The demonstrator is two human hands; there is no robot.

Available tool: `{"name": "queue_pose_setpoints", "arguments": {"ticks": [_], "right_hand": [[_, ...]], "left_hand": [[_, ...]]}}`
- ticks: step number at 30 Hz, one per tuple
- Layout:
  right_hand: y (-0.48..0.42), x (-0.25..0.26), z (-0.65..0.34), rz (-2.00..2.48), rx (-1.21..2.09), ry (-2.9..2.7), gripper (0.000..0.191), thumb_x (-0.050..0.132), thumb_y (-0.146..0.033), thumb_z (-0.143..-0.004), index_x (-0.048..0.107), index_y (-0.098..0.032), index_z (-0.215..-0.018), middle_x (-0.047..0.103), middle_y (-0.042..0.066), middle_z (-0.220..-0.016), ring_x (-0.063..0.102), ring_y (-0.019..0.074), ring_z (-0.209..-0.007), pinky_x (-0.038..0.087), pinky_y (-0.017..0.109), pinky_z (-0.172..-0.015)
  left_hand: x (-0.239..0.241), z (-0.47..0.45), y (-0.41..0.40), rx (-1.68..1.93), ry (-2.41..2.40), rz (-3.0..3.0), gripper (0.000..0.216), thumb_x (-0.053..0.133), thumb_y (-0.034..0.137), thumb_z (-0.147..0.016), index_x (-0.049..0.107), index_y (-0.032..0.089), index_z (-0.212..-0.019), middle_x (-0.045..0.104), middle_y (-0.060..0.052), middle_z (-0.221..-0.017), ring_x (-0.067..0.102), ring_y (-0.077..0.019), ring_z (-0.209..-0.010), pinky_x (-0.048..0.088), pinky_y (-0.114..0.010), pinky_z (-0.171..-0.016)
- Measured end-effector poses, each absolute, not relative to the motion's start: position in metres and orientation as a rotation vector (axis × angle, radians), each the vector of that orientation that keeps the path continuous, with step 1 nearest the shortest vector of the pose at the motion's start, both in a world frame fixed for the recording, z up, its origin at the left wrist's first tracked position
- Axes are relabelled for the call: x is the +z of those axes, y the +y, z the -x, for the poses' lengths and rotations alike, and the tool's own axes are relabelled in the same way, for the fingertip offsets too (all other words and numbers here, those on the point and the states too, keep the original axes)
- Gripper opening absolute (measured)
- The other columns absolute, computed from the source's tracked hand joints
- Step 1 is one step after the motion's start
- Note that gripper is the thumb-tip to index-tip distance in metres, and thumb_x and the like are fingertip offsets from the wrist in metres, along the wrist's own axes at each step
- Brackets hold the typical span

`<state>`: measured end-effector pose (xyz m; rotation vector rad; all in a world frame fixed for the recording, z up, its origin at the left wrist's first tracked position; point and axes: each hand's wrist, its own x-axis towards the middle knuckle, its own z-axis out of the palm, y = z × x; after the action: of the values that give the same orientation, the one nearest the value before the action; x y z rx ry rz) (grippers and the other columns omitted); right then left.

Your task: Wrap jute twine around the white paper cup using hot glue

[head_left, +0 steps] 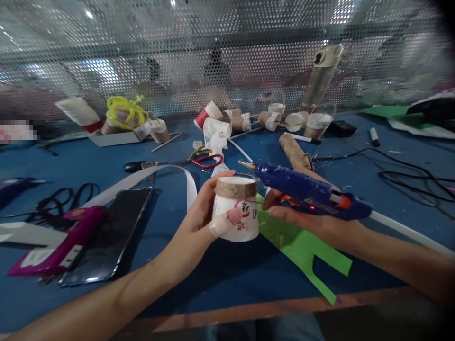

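Note:
My left hand (206, 215) is closed around a white paper cup (241, 229) with dark and red print, its thumb with a light bandage across the front. Brown twine (236, 188) is wound in a band around the end of the cup that faces up. A strand of it runs from the cup to my right fingers. My right hand (284, 210) grips a blue hot glue gun (295, 184), its metal nozzle pointing left just above the cup. A small red light glows on the gun, and a white glue stick (408, 232) sticks out of its back.
Green paper (302, 246) lies beneath my right hand. At left are a phone (110, 237) and a magenta case (78, 237). Beyond the cup are red-handled scissors (208, 161), a twine roll (293, 149) and several twine-wrapped cups (318, 125). A perforated metal screen (249, 61) stands behind.

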<state>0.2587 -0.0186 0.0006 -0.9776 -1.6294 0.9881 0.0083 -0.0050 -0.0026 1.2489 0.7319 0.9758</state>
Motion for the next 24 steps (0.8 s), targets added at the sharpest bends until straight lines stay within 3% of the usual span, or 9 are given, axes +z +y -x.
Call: {"name": "queue_pose_setpoints", "arguments": {"ticks": [4, 9, 16, 24], "right_hand": [[-0.018, 0.006, -0.256, 0.978, 0.969, -1.588, 0.015, 0.09, -0.027, -0.086, 0.076, -0.03, -0.089, 0.078, -0.005, -0.09, 0.078, 0.0171, -0.084, 0.068, 0.032, -0.077], [-0.017, 0.008, -0.258, 1.062, 1.04, -1.511, 0.02, 0.09, -0.044, -0.086, 0.077, -0.028, -0.086, 0.077, -0.004, -0.086, 0.077, 0.0164, -0.084, 0.067, 0.03, -0.082], [-0.02, 0.016, -0.26, 1.148, 0.976, -1.587, 0.022, 0.084, -0.047, -0.09, 0.075, -0.029, -0.08, 0.072, -0.004, -0.076, 0.075, 0.0182, -0.083, 0.065, 0.032, -0.086], [-0.023, 0.023, -0.259, 1.27, 0.928, -1.556, 0.027, 0.085, -0.056, -0.087, 0.079, -0.03, -0.082, 0.077, -0.002, -0.082, 0.074, 0.022, -0.088, 0.063, 0.036, -0.094]], "left_hand": [[-0.002, -0.009, -0.005, 0.967, 0.71, -1.257, 0.053, 0.082, 0.04, -0.094, 0.063, 0.038, -0.143, 0.071, -0.002, -0.144, 0.061, -0.0348, -0.139, 0.056, -0.04, -0.107], [-0.004, -0.008, -0.004, 0.961, 0.709, -1.286, 0.055, 0.081, 0.038, -0.095, 0.061, 0.039, -0.147, 0.071, -0.003, -0.145, 0.063, -0.0338, -0.137, 0.055, -0.043, -0.11], [-0.004, -0.007, -0.003, 0.948, 0.671, -1.319, 0.054, 0.08, 0.037, -0.097, 0.059, 0.04, -0.147, 0.07, 0.0, -0.148, 0.064, -0.0279, -0.137, 0.054, -0.036, -0.111], [-0.001, -0.008, -0.002, 0.955, 0.726, -1.381, 0.054, 0.084, 0.038, -0.095, 0.059, 0.038, -0.144, 0.072, 0.0, -0.14, 0.067, -0.0238, -0.13, 0.056, -0.032, -0.106]]}}
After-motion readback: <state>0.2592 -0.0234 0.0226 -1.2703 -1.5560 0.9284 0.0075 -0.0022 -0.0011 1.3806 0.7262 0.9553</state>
